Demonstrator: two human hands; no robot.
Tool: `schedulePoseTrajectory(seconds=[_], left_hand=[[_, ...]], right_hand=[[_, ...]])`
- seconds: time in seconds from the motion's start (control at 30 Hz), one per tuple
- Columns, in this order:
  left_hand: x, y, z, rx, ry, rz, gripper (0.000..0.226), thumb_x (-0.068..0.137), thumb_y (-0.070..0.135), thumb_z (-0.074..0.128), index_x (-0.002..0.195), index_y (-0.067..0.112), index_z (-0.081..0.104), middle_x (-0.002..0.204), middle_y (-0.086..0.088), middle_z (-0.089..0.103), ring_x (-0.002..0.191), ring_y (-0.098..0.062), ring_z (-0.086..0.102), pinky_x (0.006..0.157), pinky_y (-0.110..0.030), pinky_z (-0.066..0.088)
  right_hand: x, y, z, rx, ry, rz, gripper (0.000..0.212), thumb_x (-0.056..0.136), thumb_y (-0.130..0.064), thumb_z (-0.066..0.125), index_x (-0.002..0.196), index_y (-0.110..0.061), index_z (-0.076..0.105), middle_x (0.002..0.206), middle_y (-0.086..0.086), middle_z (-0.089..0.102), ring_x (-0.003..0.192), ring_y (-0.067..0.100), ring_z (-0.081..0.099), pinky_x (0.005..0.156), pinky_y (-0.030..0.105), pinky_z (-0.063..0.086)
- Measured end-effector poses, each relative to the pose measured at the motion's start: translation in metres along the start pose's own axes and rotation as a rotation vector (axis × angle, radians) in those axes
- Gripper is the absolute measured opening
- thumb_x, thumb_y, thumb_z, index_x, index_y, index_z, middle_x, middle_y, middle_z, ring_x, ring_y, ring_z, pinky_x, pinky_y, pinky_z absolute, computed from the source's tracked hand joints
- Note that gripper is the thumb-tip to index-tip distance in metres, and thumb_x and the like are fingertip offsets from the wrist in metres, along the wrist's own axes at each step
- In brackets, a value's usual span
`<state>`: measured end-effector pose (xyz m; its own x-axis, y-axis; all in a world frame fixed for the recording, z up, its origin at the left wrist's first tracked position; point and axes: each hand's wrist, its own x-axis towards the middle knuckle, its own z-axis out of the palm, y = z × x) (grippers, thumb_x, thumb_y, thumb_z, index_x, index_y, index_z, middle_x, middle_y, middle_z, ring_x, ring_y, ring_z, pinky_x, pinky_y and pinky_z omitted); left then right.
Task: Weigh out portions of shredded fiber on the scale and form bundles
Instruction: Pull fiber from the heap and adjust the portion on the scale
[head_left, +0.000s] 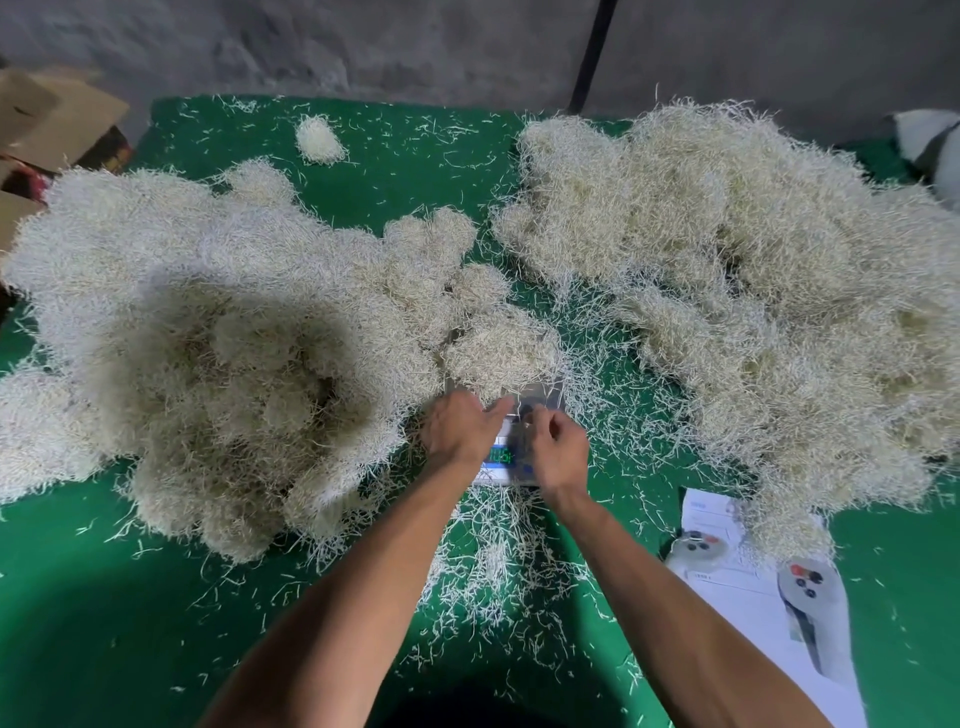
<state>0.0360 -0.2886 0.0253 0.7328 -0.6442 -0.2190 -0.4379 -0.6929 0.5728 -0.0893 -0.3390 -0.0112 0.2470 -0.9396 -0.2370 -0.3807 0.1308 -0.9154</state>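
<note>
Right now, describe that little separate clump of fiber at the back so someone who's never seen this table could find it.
Start at the green table cover and look to its far edge, between the two big heaps, the left pile and the right pile. There the small clump sits alone on bare green. It is paler, rounded and touches neither heap.

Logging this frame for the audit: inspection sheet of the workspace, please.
Surface: green cloth, strewn with loose strands.
Job's things: scale, display lit, digits unreadable; fiber portion on its platform; left fiber heap; right fiber heap; small bundle at the far edge.
Clutter: printed sheets at right, partly under fiber.
Hands: left hand and right hand over the scale; grip unclear.
Cables: nothing seen.
Surroundings: grey wall; cardboard boxes at left; dark pole.
</note>
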Motion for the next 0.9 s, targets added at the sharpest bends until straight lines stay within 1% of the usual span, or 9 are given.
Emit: schedulePoseTrajectory(seconds=[0.13, 0.2, 0.27, 0.4, 0.5, 0.63, 0.73, 0.8, 0.9], left_hand=[[-0.003, -0.002, 0.003, -0.042, 0.011, 0.033, 0.048, 0.090, 0.058, 0.067, 0.063, 0.021, 0.053, 0.048, 0.010, 0.043, 0.038, -0.005, 0.036, 0.037, -0.019, 0.023], [-0.004, -0.006, 0.003, -0.072, 0.009, 0.054, 0.043, 0.093, 0.047, 0.068, 0.063, 0.021, 0.052, 0.048, 0.008, 0.044, 0.038, -0.003, 0.037, 0.038, -0.016, 0.024], [-0.005, -0.010, 0.003, -0.107, 0.020, 0.047, 0.041, 0.094, 0.043, 0.069, 0.064, 0.022, 0.050, 0.051, 0.007, 0.048, 0.041, -0.004, 0.039, 0.042, -0.020, 0.027], [-0.002, -0.009, -0.002, -0.040, 0.024, 0.031, 0.047, 0.089, 0.056, 0.069, 0.064, 0.021, 0.050, 0.049, 0.008, 0.046, 0.037, -0.006, 0.035, 0.039, -0.018, 0.024], [0.001, -0.006, -0.003, -0.001, 0.019, 0.021, 0.048, 0.090, 0.060, 0.064, 0.069, 0.019, 0.050, 0.053, 0.007, 0.046, 0.040, -0.008, 0.038, 0.038, -0.020, 0.024], [-0.004, -0.011, -0.001, -0.055, -0.035, 0.136, 0.035, 0.101, 0.033, 0.060, 0.070, 0.024, 0.046, 0.065, 0.007, 0.051, 0.051, -0.005, 0.044, 0.040, -0.016, 0.031], [-0.016, -0.023, -0.003, -0.159, -0.108, 0.171, 0.032, 0.101, 0.022, 0.060, 0.071, 0.023, 0.050, 0.065, 0.006, 0.053, 0.050, -0.003, 0.043, 0.043, -0.014, 0.040], [-0.024, -0.030, -0.005, -0.225, -0.147, 0.163, 0.032, 0.100, 0.018, 0.060, 0.070, 0.021, 0.050, 0.064, 0.005, 0.053, 0.049, 0.000, 0.042, 0.045, -0.015, 0.041], [-0.039, -0.041, -0.010, -0.312, -0.201, 0.178, 0.035, 0.098, 0.015, 0.063, 0.066, 0.020, 0.049, 0.059, 0.008, 0.049, 0.044, -0.001, 0.038, 0.045, -0.016, 0.035]], right_hand=[[0.002, 0.002, -0.003, 0.009, 0.014, -0.027, 0.031, 0.108, -0.032, 0.047, 0.094, -0.014, 0.068, 0.080, 0.005, 0.070, 0.058, 0.001, 0.065, 0.053, 0.016, 0.053], [0.004, 0.001, -0.004, -0.023, 0.042, -0.050, 0.033, 0.108, -0.035, 0.046, 0.092, -0.016, 0.067, 0.080, 0.003, 0.070, 0.064, 0.007, 0.066, 0.058, 0.022, 0.056], [0.008, -0.001, -0.006, -0.088, 0.031, -0.071, 0.034, 0.108, -0.039, 0.045, 0.092, -0.017, 0.066, 0.081, 0.001, 0.070, 0.069, 0.012, 0.068, 0.062, 0.025, 0.057], [0.004, -0.002, -0.006, -0.295, -0.113, -0.140, 0.039, 0.107, -0.043, 0.043, 0.088, -0.018, 0.065, 0.072, 0.002, 0.069, 0.054, 0.008, 0.064, 0.051, 0.026, 0.055], [-0.002, -0.002, -0.001, -0.355, -0.146, -0.159, 0.043, 0.108, -0.044, 0.041, 0.086, -0.016, 0.065, 0.073, 0.004, 0.071, 0.058, 0.019, 0.069, 0.053, 0.037, 0.059], [0.000, -0.013, 0.008, -0.222, -0.258, -0.015, 0.057, 0.105, -0.057, 0.041, 0.087, -0.010, 0.068, 0.071, 0.004, 0.071, 0.054, 0.018, 0.063, 0.054, 0.034, 0.058], [0.008, -0.031, 0.017, -0.025, -0.370, 0.134, 0.059, 0.097, -0.064, 0.055, 0.064, -0.016, 0.063, 0.052, -0.003, 0.055, 0.046, 0.018, 0.050, 0.050, 0.030, 0.053], [0.013, -0.043, 0.024, 0.030, -0.424, 0.199, 0.052, 0.094, -0.054, 0.067, 0.055, -0.022, 0.055, 0.048, -0.004, 0.046, 0.046, 0.019, 0.043, 0.053, 0.028, 0.049], [0.021, -0.055, 0.034, 0.046, -0.421, 0.263, 0.050, 0.094, -0.042, 0.073, 0.056, -0.021, 0.048, 0.048, -0.002, 0.041, 0.041, 0.019, 0.034, 0.054, 0.034, 0.045]])
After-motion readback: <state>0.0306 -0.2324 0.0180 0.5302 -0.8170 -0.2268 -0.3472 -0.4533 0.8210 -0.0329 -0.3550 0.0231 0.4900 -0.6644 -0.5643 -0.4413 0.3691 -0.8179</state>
